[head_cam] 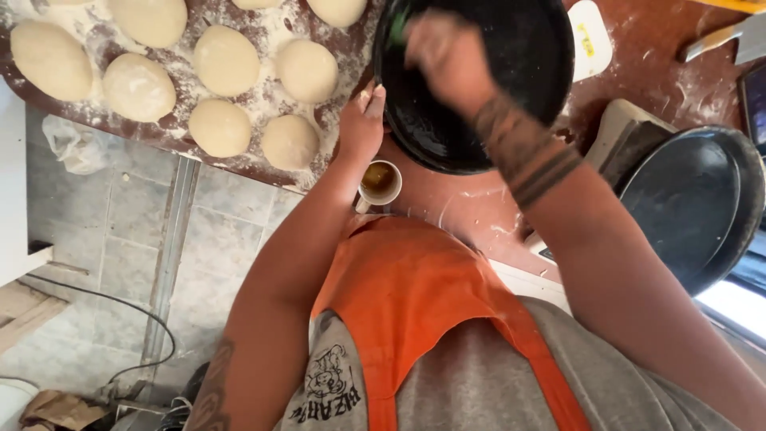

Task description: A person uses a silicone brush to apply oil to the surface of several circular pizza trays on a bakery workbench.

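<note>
The reddish-brown counter point(471, 215), dusted with flour, is carrying everything here. The biggest thing on it is a round black pan point(511, 104), sitting near the front edge at about the counter's middle — its inside is looking dark, glossy and wet, with a raised rim all round. A second black pan point(686, 207), duller and greyer, is lying toward the counter's right end, well apart from the first.

Across the left part of the counter, pale dough balls point(226, 60) are resting in loose rows on a thick scatter of flour; they are smooth, rounded and unbroken, some egg-shaped.

The right hand point(447, 56) is reaching inside the glossy pan near its upper left rim, blurred by motion; the fingers are closed around something small and green point(396, 28) — what it is, I cannot tell. The left hand point(363, 128) is gripping the pan's left rim, thumb and fingers pinched on the edge, steadying it.

Just below that hand, at the counter's front edge, a small white cup point(379, 182) is standing upright, holding a yellowish liquid.
</note>
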